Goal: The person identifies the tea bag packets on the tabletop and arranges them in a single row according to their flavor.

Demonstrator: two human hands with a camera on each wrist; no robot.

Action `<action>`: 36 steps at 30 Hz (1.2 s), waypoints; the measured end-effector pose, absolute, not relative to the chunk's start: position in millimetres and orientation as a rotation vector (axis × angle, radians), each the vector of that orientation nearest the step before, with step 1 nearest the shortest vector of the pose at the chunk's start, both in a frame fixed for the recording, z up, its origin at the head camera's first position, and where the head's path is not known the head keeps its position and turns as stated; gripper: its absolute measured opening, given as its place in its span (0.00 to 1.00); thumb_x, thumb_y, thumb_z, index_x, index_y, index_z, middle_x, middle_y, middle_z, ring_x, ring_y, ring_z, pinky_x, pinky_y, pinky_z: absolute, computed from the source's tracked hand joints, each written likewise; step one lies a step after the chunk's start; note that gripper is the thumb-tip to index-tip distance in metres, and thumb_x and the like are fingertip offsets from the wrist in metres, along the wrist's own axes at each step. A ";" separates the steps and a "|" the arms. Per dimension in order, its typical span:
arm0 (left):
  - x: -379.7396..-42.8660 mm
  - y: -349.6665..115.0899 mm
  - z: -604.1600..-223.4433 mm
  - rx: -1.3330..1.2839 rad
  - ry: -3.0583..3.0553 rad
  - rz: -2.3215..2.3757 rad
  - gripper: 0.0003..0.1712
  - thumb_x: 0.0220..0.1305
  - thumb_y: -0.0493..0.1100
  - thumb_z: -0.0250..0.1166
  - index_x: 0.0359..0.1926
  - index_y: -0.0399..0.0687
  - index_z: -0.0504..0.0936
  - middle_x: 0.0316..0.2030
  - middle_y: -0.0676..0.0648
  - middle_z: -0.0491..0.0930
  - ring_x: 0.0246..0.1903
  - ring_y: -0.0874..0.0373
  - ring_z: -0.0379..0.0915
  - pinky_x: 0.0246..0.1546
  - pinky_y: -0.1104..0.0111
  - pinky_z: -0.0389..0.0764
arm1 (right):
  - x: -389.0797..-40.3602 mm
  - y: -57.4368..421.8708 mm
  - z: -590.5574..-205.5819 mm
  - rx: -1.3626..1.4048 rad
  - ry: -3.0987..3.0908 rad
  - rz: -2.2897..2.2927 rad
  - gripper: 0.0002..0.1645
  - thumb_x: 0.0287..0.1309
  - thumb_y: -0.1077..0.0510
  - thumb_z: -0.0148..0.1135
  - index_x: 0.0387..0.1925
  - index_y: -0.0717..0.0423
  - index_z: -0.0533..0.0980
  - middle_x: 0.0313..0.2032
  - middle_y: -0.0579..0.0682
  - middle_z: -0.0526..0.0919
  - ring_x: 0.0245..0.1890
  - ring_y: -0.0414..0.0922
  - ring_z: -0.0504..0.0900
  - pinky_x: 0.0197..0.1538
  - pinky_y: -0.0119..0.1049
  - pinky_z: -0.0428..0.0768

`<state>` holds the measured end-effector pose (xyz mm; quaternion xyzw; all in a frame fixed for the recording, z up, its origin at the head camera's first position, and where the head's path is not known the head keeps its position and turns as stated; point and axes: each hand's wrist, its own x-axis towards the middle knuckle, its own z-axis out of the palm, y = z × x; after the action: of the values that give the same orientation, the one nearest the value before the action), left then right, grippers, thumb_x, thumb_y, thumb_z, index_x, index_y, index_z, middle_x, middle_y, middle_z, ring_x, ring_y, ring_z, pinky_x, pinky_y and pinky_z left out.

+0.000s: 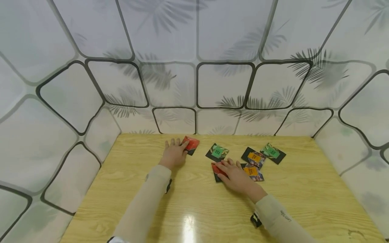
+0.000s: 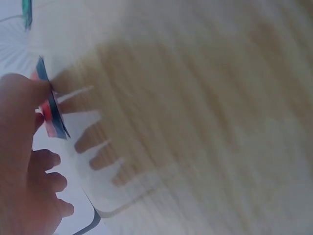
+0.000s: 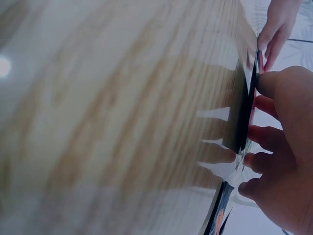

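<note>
pinching far red card (image 1: pixel 192 145) with left hand (image 1: pixel 174 156); pinching near red card (image 1: pixel 216 170), beside orange-labelled cards (image 1: pixel 254 157), with right hand (image 1: pixel 238 177).

Pale cream long sleeves cover both arms, the left sleeve (image 1: pixel 138 204) and the right sleeve (image 1: pixel 285 221) each ending in a wide cuff. Small dark lettering (image 1: pixel 285 216) runs along the right one. A black piece juts out beneath each wrist, left (image 1: pixel 169 186) and right (image 1: pixel 256 220). The left hand (image 1: pixel 174 157) and right hand (image 1: pixel 240 177) are bare.
</note>
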<state>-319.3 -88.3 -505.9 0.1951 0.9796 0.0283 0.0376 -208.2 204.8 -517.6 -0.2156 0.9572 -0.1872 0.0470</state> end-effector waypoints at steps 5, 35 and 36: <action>-313.2 -95.0 -504.8 0.630 2.972 0.079 0.39 0.80 0.62 0.49 0.85 0.58 0.55 0.81 0.32 0.55 0.81 0.28 0.47 0.79 0.32 0.47 | -207.6 203.9 -513.9 -0.652 2.925 -0.584 0.33 0.81 0.48 0.54 0.79 0.55 0.67 0.76 0.68 0.67 0.79 0.72 0.58 0.77 0.75 0.52; -263.1 -124.3 -507.2 0.742 2.887 0.223 0.35 0.84 0.61 0.45 0.82 0.52 0.63 0.78 0.35 0.64 0.78 0.30 0.56 0.74 0.33 0.61 | -205.8 202.7 -518.4 -0.610 2.888 -0.583 0.35 0.81 0.46 0.53 0.80 0.57 0.64 0.77 0.69 0.64 0.79 0.70 0.58 0.77 0.72 0.57; -260.5 -125.9 -507.7 0.738 2.892 0.213 0.34 0.84 0.60 0.47 0.82 0.51 0.63 0.78 0.35 0.64 0.78 0.31 0.57 0.74 0.33 0.62 | -205.7 202.9 -518.6 -0.610 2.887 -0.582 0.35 0.81 0.46 0.53 0.80 0.57 0.64 0.77 0.69 0.64 0.80 0.70 0.57 0.77 0.72 0.56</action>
<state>-260.5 -125.9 -507.7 0.2459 0.9638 0.0710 0.0746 -205.7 202.9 -518.6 -0.2023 0.9577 -0.1931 0.0670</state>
